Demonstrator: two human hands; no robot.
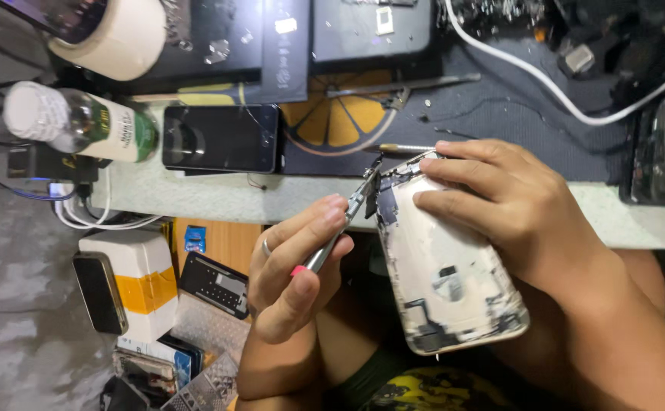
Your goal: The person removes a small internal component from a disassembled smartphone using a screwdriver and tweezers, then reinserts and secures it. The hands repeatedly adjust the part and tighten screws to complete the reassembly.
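— What's on the bench point(218, 199) from where you stand?

— Largest first: a dark work mat point(500, 114) covers the far side, with a white cable point(515, 72) looping across it. On the left lie a roll of pale tape point(116, 38), a clear bottle point(81, 122) on its side, and a dark phone point(221, 138) lying flat.

— And the piece in hand?

— An opened phone housing point(443, 262), pale metal shell with its insides showing, is held off the near edge of the bench, tilted, over the person's lap. The right hand point(523, 209) is clamped around its top end, fingers wrapped over the far corner.

— The other hand?

— The left hand point(298, 262) is closed on a pair of tweezers point(344, 224) with a pink end, pinched like a pen. The tips touch the housing's upper left corner, where a dark strip runs along the edge.

— What could go wrong?

— My guess: 1 slip of those pointed tips could gouge the parts inside or tear a thin ribbon. The housing has nothing under it, so a loosened grip would drop it to the floor, and any tiny part lifted out could fall with it.
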